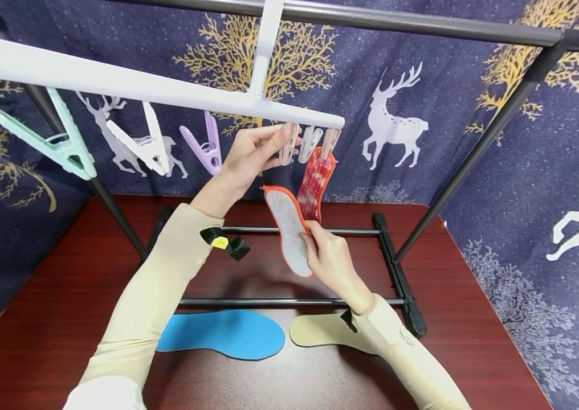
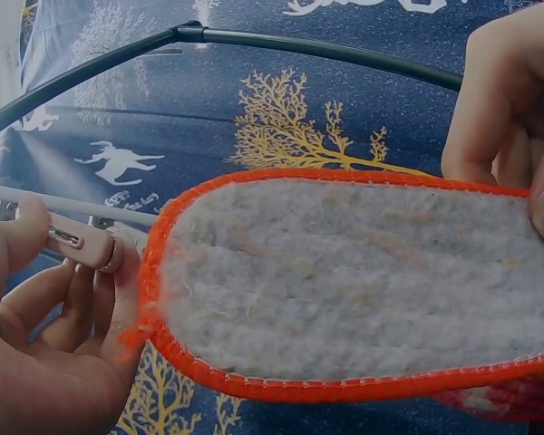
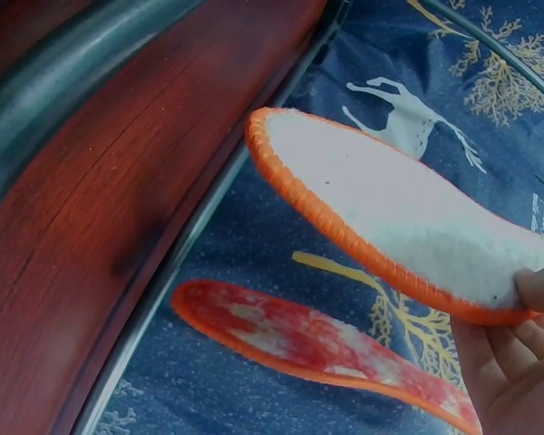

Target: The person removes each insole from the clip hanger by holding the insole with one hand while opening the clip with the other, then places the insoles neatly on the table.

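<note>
My left hand (image 1: 253, 151) pinches a pale pink clothespin (image 1: 289, 145) under the right half of a white hanger bar (image 1: 166, 91). Below it, my right hand (image 1: 333, 259) grips a grey felt insole (image 1: 289, 225) with orange stitched edging, thumb on its grey face. The insole's upper end points toward the pinched clothespin, apart from it in the head view. In the left wrist view, the insole's rounded end (image 2: 218, 272) overlaps the fingertips of the left hand. A red patterned insole (image 1: 315, 185) with the same edging hangs from two clothespins just behind.
Green, white and purple clothespins (image 1: 207, 145) hang at the hanger's left. A black rack (image 1: 423, 20) stands on the reddish wooden table (image 1: 79, 267). In front lie a blue insole (image 1: 223, 336) and a beige insole (image 1: 325, 330). A dark blue deer-print cloth (image 1: 351, 68) backs everything.
</note>
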Motion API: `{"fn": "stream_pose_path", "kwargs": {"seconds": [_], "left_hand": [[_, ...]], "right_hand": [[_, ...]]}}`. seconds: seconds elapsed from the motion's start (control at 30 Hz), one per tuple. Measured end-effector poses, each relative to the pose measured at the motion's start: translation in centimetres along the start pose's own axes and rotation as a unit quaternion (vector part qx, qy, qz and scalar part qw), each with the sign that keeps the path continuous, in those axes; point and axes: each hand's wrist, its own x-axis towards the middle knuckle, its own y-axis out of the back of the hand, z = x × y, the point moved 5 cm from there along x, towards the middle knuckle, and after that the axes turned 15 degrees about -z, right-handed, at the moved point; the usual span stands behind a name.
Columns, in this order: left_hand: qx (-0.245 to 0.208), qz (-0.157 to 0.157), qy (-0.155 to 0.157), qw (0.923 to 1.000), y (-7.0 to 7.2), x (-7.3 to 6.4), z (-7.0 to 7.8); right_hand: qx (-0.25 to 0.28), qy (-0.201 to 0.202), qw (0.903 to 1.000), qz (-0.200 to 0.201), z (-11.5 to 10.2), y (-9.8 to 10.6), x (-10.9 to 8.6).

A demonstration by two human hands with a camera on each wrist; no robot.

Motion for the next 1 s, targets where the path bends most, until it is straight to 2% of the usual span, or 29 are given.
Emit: {"fn": "stream_pose_path", "kwargs": {"seconds": [0.2,0.3,0.77,1.0], "left_hand": [[-0.019,-0.008,-0.009,0.9997,-0.22,0.07,0.07],[-0.010,-0.003,-0.001,0.9999,-0.19,-0.03,0.03],[-0.028,0.001,0.016,0.9995,-0.14,0.00,-0.20],[-0.039,-0.001,-0.002,0.9992,-0.14,-0.05,-0.14]], "right_hand": [[0.002,-0.008,1.0000,-0.006,0.21,0.02,-0.05],[0.004,-0.015,0.9998,-0.010,0.34,0.10,-0.02],[0.000,-0.017,0.9998,-0.005,0.73,0.18,-0.12],[-0.001,-0.015,0.9999,0.002,0.80,0.42,-0.29]]}}
